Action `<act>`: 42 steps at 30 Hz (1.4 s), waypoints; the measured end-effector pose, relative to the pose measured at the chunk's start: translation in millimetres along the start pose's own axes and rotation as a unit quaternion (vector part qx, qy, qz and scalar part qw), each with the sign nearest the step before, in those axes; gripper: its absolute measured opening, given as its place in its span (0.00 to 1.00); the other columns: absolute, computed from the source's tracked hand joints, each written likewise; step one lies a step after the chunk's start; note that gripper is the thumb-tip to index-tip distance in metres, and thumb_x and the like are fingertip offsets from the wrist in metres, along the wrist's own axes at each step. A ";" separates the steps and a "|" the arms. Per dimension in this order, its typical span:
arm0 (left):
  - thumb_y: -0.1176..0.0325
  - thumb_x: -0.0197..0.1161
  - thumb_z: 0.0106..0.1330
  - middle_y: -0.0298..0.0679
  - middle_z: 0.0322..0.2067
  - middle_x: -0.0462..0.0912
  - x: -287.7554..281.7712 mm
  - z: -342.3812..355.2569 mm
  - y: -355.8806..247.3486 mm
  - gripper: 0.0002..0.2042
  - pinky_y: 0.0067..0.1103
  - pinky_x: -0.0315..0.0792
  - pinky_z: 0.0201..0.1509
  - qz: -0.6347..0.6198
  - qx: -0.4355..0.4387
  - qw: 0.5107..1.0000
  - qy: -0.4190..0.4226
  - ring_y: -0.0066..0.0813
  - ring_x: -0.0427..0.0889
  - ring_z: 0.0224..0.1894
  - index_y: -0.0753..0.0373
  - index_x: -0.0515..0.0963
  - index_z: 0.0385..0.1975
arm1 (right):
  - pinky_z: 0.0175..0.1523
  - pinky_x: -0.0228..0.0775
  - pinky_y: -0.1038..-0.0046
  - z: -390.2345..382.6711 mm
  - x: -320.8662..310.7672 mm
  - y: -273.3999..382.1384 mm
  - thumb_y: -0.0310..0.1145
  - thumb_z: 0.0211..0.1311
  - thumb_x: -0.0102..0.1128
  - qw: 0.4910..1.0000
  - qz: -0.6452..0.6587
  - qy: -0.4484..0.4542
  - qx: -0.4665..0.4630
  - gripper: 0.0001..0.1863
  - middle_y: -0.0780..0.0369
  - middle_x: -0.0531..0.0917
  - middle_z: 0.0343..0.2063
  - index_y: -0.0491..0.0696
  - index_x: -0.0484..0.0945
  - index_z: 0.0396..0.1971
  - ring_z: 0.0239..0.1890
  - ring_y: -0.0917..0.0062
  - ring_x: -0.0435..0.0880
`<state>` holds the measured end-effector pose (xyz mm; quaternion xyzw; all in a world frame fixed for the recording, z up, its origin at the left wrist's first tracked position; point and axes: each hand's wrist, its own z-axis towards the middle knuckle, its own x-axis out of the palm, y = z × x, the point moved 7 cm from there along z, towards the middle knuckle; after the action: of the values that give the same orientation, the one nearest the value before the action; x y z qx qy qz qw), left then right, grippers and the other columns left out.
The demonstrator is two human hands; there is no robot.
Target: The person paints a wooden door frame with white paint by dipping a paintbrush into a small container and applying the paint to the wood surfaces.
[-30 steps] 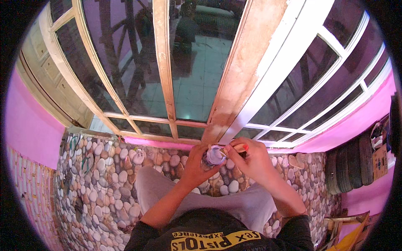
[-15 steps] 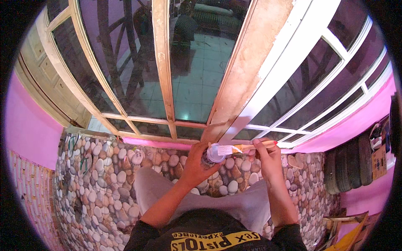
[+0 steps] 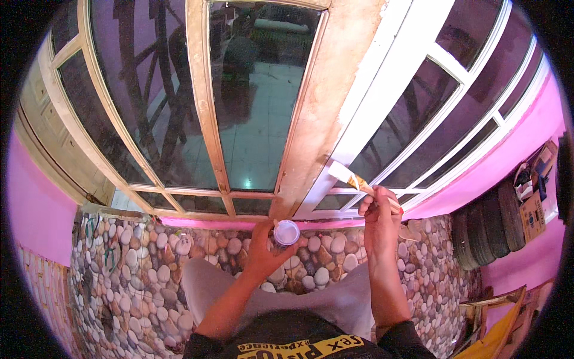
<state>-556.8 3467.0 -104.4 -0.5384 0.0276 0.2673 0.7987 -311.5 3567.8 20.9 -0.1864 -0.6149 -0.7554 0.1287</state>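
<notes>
My left hand [image 3: 265,254] is wrapped round a small plastic cup of white paint [image 3: 286,232], low in front of the wooden window frame. My right hand [image 3: 381,218] grips a paintbrush [image 3: 359,183] with a pale wooden handle, red at its end. The white-loaded bristles are raised at the white-painted post [image 3: 391,48]; I cannot tell whether they touch it. Beside that post runs a bare, pinkish-tan wooden post [image 3: 329,102], with glass panes in frames on both sides, pale wood on the left and white on the right.
My legs are on a pebble-patterned floor [image 3: 137,287]. Sandals [image 3: 109,257] lie at the left near a pale door [image 3: 48,149]. Stacked tyres [image 3: 487,227] and a cardboard box [image 3: 532,221] stand at the right. Pink walls [image 3: 42,215] flank both sides. A wooden object with a yellow board [image 3: 490,335] is lower right.
The brush has risen from the cup up to the white post, my right hand moving up with it. My left hand and cup have shifted slightly left and down as the view moved.
</notes>
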 end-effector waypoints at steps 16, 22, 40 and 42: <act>0.57 0.81 0.52 0.51 0.48 0.76 -4.8 -60.2 72.7 0.34 0.38 0.74 0.52 0.050 -0.021 0.998 0.018 0.50 0.78 0.49 0.68 0.73 0.55 | 0.26 0.73 0.76 18.0 83.3 55.1 0.31 0.64 0.73 0.818 -0.438 0.041 -0.371 0.12 0.59 0.85 0.19 0.42 0.80 0.26 0.21 0.82 0.83; 0.58 0.81 0.50 0.51 0.46 0.77 -1.9 -85.1 104.5 0.34 0.38 0.74 0.52 0.050 -0.035 0.998 -0.016 0.50 0.78 0.49 0.70 0.73 0.54 | 0.28 0.73 0.79 23.4 110.2 93.6 0.32 0.66 0.71 0.854 -0.368 0.022 -0.367 0.12 0.62 0.84 0.17 0.43 0.80 0.25 0.20 0.83 0.82; 0.58 0.80 0.50 0.51 0.48 0.77 -0.5 -96.8 130.6 0.35 0.42 0.72 0.56 0.061 0.031 0.998 -0.014 0.51 0.78 0.52 0.68 0.74 0.55 | 0.28 0.74 0.72 5.1 114.6 86.5 0.33 0.65 0.71 0.807 -0.461 0.096 -0.356 0.12 0.57 0.83 0.19 0.44 0.79 0.26 0.20 0.74 0.83; 0.57 0.80 0.51 0.52 0.48 0.77 2.7 -94.6 122.2 0.35 0.41 0.72 0.56 0.058 0.014 0.998 -0.003 0.51 0.77 0.52 0.69 0.73 0.55 | 0.28 0.72 0.71 7.5 113.1 70.2 0.34 0.64 0.72 0.783 -0.498 0.107 -0.356 0.13 0.55 0.80 0.18 0.43 0.79 0.26 0.19 0.71 0.81</act>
<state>-587.3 3419.2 -248.1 -0.5234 0.0605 0.3147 0.7895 -382.3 3564.3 133.8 0.1952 -0.2915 -0.8949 -0.2759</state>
